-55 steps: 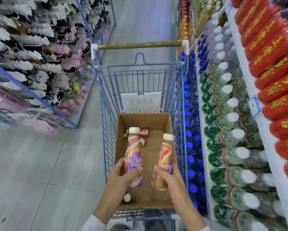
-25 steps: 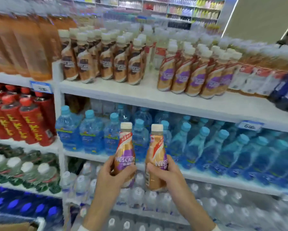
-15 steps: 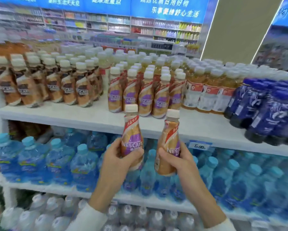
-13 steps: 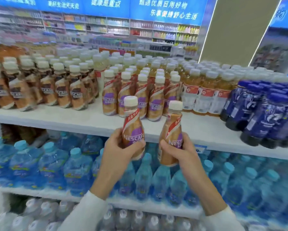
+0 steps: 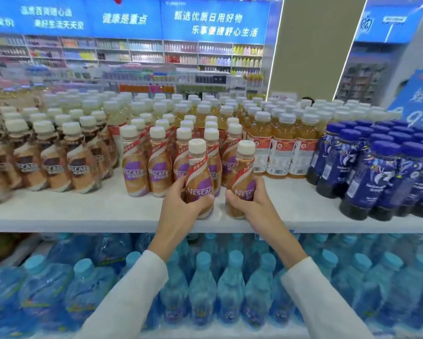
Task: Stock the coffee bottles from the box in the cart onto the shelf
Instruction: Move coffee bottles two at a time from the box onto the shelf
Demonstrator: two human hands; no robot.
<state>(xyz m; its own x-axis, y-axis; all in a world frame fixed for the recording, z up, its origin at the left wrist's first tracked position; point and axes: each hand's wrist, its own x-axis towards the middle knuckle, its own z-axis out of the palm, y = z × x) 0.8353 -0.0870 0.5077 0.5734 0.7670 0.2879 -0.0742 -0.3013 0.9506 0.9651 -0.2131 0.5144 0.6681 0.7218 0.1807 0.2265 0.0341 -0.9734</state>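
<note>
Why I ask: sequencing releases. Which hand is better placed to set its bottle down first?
Probably left. The left hand holds the left bottle nearly upright, low over the shelf, before the purple-label row; the right hand holds the right bottle tilted.

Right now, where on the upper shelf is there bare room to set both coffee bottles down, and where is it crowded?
Bare shelf runs before the purple-label coffee rows, and another patch lies between the coffee bottle in the right hand and the dark blue bottles. Behind, rows stand packed; the water bottles below leave no gap.
</note>
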